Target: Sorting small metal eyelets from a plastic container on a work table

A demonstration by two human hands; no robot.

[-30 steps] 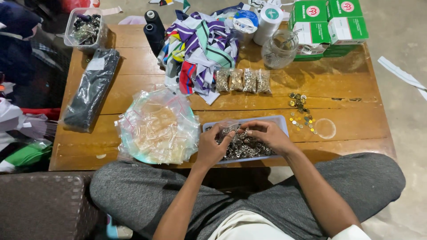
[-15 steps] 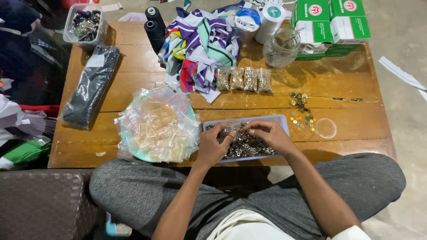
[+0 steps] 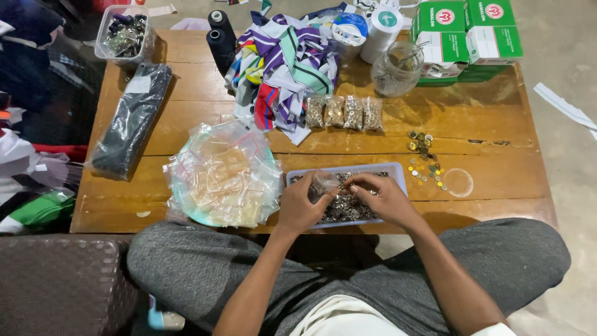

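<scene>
- Left hand [image 3: 300,205] is pinched shut around a small clear plastic baggie [image 3: 323,182], holding it up right over the tray.
- Right hand [image 3: 384,198] has its fingertips drawn together at the baggie's mouth; looks like it's pinching something tiny, but can't tell what.
- Both hands sit over one shallow pale tray [image 3: 398,173] full of small metal bits, at the near edge of the wooden desk [image 3: 497,186].
- Just left of the tray: a heap of empty clear baggies [image 3: 224,177] piled on a round plate.
- Right of the tray: loose gold-coloured metal pieces [image 3: 425,155] scattered about, too many to count.
- Behind the tray, four filled little bags [image 3: 344,112] in a row, then a pile of striped fabric [image 3: 283,65].
- Further back: two black thread spools [image 3: 219,34], one glass jar [image 3: 397,70], green-and-white boxes [image 3: 466,34], a clear tub [image 3: 124,34] and a long dark packet [image 3: 134,118].
- Compared with a second ago, pretty much the same: hands are in the same spot over the tray, nothing on the desk moved.
</scene>
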